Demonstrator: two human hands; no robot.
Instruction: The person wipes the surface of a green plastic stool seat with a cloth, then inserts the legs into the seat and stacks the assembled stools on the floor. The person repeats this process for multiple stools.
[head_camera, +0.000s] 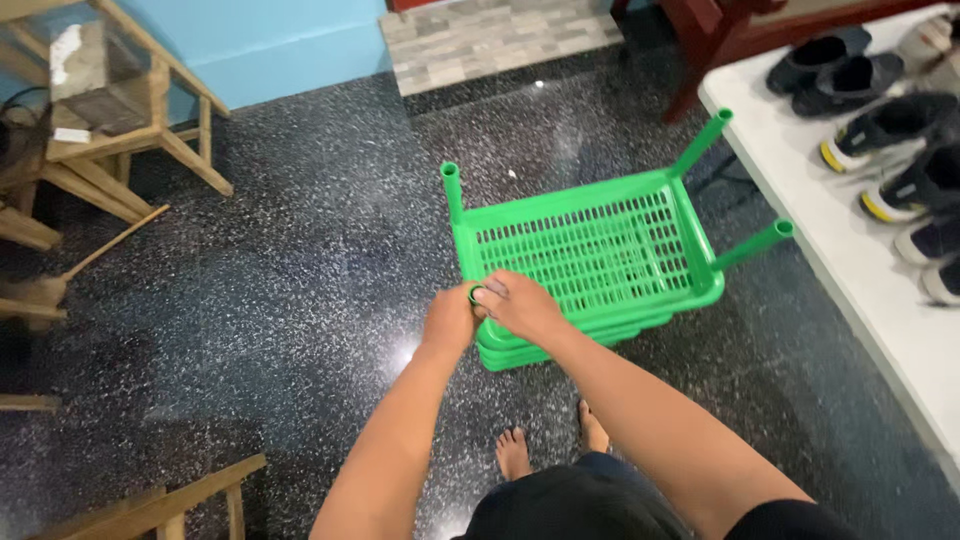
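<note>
A green plastic rack shelf (590, 250) with a slotted bottom stands on the dark speckled floor on top of more stacked green shelves. Green tube legs (452, 190) rise from its far-left, far-right and right corners. At the near-left corner my left hand (450, 318) is wrapped around a green tube (475, 293). My right hand (520, 303) presses its fingers on the top of that same tube.
A white table (850, 260) at the right carries several dark shoes (885, 125). Wooden furniture (110, 120) and a broom stand at the left, another wooden piece (160, 505) at the bottom left. My bare feet (515, 452) are just below the shelves.
</note>
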